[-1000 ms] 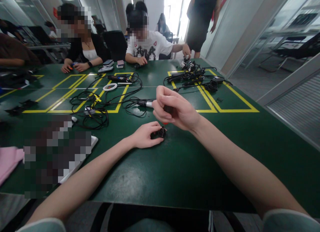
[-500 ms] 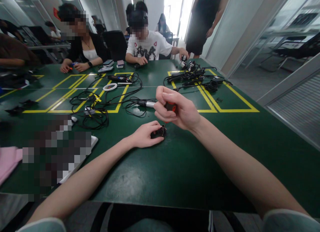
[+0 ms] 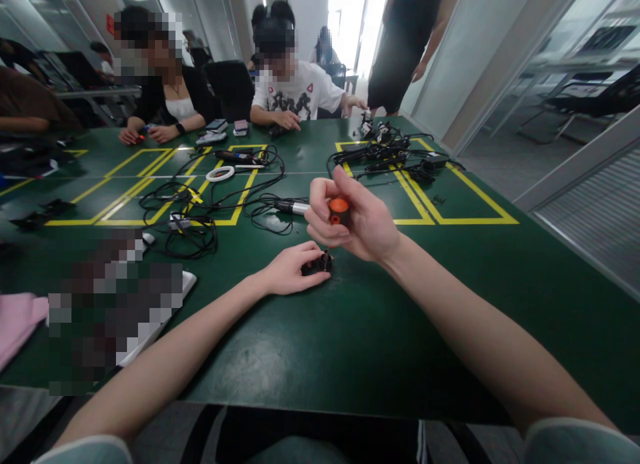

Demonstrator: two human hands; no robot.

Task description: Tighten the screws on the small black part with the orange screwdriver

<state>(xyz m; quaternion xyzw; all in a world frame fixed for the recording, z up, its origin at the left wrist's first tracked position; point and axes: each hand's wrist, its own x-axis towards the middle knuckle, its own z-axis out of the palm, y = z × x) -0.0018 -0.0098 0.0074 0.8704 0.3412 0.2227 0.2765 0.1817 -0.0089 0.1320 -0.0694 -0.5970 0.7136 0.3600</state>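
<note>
My right hand [image 3: 353, 214] is closed around the handle of a screwdriver [image 3: 339, 213], its orange and black end facing up toward me. The thin shaft points down from my fist, and its tip reaches a small black part [image 3: 320, 263] on the table. My left hand [image 3: 295, 269] lies on the table with thumb and fingers gripping that black part. Its exact kind cannot be made out, though round openings show on top. The screwdriver stands nearly upright, and my palm hides part of the black part.
Coiled black cables [image 3: 187, 231] lie to the left, with a white ring [image 3: 220, 175] behind them. A silver and black cylinder [image 3: 295, 207] lies just beyond my hands. More cables [image 3: 395, 154] are piled back right. Two people sit across the green table [image 3: 300, 357]; another stands behind.
My right hand's fingers have loosened and shifted around the screwdriver handle, showing its orange end. My left hand stays in place. Across the table, a person's hand has moved off a small white object.
</note>
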